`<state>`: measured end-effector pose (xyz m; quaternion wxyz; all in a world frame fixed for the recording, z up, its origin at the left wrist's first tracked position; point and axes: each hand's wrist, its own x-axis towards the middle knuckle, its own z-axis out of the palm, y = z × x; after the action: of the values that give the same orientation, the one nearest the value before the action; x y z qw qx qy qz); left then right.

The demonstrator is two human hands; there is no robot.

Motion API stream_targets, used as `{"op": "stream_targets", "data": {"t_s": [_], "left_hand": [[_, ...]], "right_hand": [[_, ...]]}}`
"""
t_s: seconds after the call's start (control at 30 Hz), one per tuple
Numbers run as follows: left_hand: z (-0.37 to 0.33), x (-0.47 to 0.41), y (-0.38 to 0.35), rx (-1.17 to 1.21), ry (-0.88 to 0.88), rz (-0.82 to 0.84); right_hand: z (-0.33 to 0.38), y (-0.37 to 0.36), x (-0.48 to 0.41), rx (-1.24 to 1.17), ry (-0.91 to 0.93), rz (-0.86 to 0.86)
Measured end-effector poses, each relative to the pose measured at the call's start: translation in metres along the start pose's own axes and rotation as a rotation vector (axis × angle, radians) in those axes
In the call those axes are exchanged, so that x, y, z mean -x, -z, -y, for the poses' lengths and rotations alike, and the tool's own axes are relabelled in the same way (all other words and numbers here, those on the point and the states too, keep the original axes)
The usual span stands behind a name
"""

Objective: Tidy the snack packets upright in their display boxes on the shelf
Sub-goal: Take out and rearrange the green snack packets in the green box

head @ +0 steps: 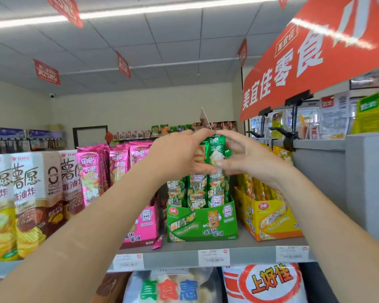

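Left hand (179,154): fingers curled round tops of green packets (217,186), thumb in front.
Right hand (249,159): fingers and thumb pinching same tops from right.
Position: upright in green box (202,225) on shelf (173,258), between pink box (146,226) and yellow box (269,217).

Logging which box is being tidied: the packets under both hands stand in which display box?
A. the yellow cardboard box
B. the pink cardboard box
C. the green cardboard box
C: the left hand and the right hand both grip the tops of shiny green foil packets standing in the green cardboard display box, between the pink cardboard box and the yellow cardboard box.
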<state>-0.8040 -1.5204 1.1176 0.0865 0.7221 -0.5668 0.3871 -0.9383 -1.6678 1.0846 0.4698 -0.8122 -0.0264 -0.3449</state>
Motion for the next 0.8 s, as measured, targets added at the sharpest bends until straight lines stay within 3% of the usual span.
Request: {"op": "stream_targets", "data": {"t_s": [0.07,0.13,0.23,0.33,0.4,0.5,0.63,0.73,0.8], "left_hand": [[-0.003,-0.002,-0.002,-0.028,-0.011,-0.012],[-0.005,-0.005,-0.001,-0.057,0.005,-0.005],[-0.006,-0.009,0.002,0.016,0.007,0.046],[-0.001,-0.008,0.004,0.319,0.005,0.157],[0.003,-0.006,0.004,0.432,0.05,0.16],[0.0,-0.001,-0.01,0.335,0.18,-0.03],[-0.014,0.004,-0.03,0.009,0.152,-0.125],[-0.019,0.005,-0.028,-0.006,0.172,-0.1],[-0.025,0.015,-0.021,0.06,0.16,-0.148]], "right_hand": [[-0.007,0.008,0.0,-0.126,-0.015,-0.233],[-0.017,0.011,-0.012,0.001,-0.105,-0.464],[-0.026,0.0,-0.034,0.143,-0.247,-0.362],[-0.033,-0.011,-0.046,0.101,-0.235,-0.263],[-0.039,-0.014,-0.048,0.049,-0.214,-0.285],[-0.043,-0.012,-0.045,-0.174,-0.13,-0.274],[-0.031,-0.016,-0.043,-0.335,-0.174,-0.17],[-0.027,-0.019,-0.037,-0.324,-0.182,-0.175],[-0.026,-0.016,-0.026,-0.138,-0.091,-0.339]]}}
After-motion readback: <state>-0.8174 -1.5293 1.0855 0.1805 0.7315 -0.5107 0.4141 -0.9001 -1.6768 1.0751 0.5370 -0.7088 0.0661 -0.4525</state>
